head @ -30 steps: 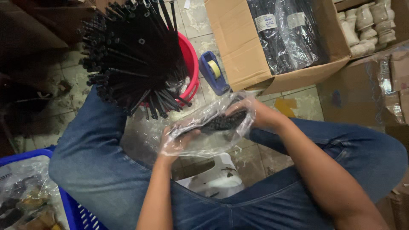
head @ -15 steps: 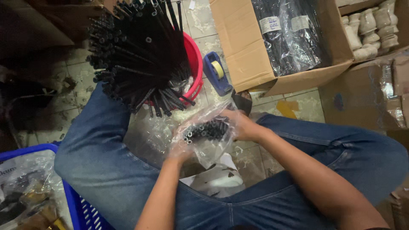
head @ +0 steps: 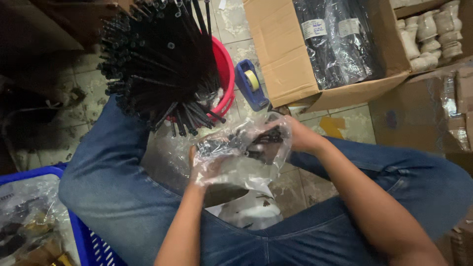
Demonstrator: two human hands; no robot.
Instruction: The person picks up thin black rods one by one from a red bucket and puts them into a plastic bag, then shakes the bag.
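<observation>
worn floor tiles (head: 345, 123), pale and stained, carry everything around the seated person, whose jeans-clad knees frame the work. between the knees, both hands hold a clear plastic bag (head: 236, 162) with a bunch of short black pieces (head: 261, 143) inside it. the left hand (head: 209, 165) cups the bag from below, its fingers curled narrow around the crumpled film; the right hand (head: 295, 135) grips the bag's far end, its fingers closed on the plastic and the black pieces beneath. the bag sits above the floor, just in front of a red bucket (head: 226, 74) stuffed with long black rods (head: 157, 64) that fan outward. a blue tape dispenser (head: 251, 83) lies beside the bucket, next to an open cardboard box (head: 286, 59) holding black bundles wrapped in plastic (head: 335, 39). a blue crate (head: 88, 241) with bagged items stands at the left knee.

to handle the bag well, it seems wise to keep the left hand underneath as support, gather the pieces into one end, and hold the film taut so nothing slips out or tears it.
</observation>
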